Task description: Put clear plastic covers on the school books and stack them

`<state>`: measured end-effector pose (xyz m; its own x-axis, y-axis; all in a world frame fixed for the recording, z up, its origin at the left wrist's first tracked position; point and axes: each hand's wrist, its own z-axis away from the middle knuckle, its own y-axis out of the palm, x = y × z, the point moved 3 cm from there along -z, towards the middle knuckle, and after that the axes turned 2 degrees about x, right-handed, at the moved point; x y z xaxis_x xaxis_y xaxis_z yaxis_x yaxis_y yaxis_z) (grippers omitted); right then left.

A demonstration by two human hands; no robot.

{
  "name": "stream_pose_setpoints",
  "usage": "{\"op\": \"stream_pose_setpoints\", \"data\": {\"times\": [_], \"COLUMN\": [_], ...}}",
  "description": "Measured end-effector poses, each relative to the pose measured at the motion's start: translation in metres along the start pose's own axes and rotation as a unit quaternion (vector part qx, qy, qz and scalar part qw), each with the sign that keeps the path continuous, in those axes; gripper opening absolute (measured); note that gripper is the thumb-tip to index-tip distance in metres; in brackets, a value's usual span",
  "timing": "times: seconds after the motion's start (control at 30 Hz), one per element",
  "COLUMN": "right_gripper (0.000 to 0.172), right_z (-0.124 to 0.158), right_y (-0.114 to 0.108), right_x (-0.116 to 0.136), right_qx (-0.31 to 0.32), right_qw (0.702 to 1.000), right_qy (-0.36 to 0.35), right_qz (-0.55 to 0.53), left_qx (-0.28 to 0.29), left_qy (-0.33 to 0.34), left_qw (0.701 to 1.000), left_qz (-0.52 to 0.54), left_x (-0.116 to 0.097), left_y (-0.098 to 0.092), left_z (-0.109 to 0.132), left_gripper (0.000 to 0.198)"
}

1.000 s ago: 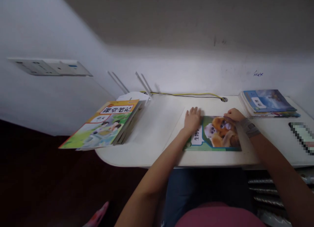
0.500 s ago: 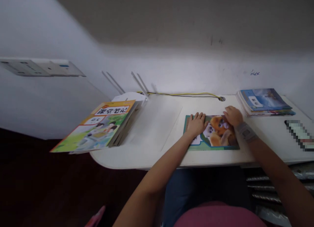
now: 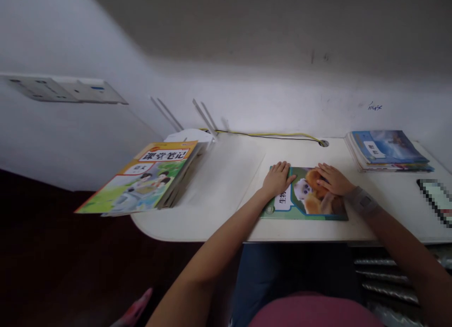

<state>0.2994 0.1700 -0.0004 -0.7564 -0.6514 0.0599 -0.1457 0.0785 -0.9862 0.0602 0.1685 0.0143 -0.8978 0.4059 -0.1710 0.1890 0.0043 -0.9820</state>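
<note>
A green-bordered book [image 3: 303, 204] with monkeys on its cover lies flat near the front edge of the white desk [image 3: 197, 223]. On its upper left part rests my left hand [image 3: 278, 178], fingers stretched out. My right hand [image 3: 334, 178], with a band on the wrist, lies spread over the book's upper right part, covering some of the picture. Neither hand is wrapped round anything.
At the left, a stack of books [image 3: 141, 176] overhangs the desk edge beside a white router [image 3: 189, 135]. Blue-covered books [image 3: 391, 148] are piled at the back right, a phone [image 3: 436, 200] in front. A cable [image 3: 268, 135] runs along the wall.
My right hand has come down from the book's top right corner onto its cover, its fingers now spread. My left hand has shifted slightly left, uncovering more of the label. The view has moved a little.
</note>
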Motion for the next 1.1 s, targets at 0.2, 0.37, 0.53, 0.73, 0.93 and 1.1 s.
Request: {"op": "stream_pose_setpoints", "data": {"times": [0.2,0.37,0.53,0.73,0.93,1.1], "right_gripper": [0.055,0.055,0.055,0.055,0.054,0.053], "right_z": [0.001,0.001,0.001,0.001,0.0,0.0], "right_y": [0.003,0.001,0.001,0.0,-0.003,-0.002], "right_x": [0.001,0.003,0.005,0.008,0.01,0.009], "right_qx": [-0.031,-0.032,-0.021,-0.021,-0.03,-0.036], "right_qw": [0.999,0.999,1.0,1.0,0.999,0.999], "right_qy": [0.001,0.009,0.008,0.003,-0.007,-0.001], "right_qz": [-0.018,-0.022,-0.014,-0.006,-0.009,-0.011], "left_qx": [-0.053,-0.068,-0.069,-0.018,0.005,-0.019], "left_qy": [-0.027,-0.071,-0.085,-0.134,-0.179,-0.213], "left_qw": [0.998,0.995,0.993,0.989,0.97,0.926], "left_qz": [0.012,-0.035,-0.043,0.067,0.165,0.312], "left_x": [0.0,-0.001,-0.002,0.007,0.038,0.058], "left_y": [-0.006,-0.012,-0.015,-0.019,-0.033,-0.04], "left_z": [0.001,-0.005,-0.009,-0.021,-0.015,0.027], "left_gripper": [0.044,0.041,0.047,0.046,0.033,0.039]}}
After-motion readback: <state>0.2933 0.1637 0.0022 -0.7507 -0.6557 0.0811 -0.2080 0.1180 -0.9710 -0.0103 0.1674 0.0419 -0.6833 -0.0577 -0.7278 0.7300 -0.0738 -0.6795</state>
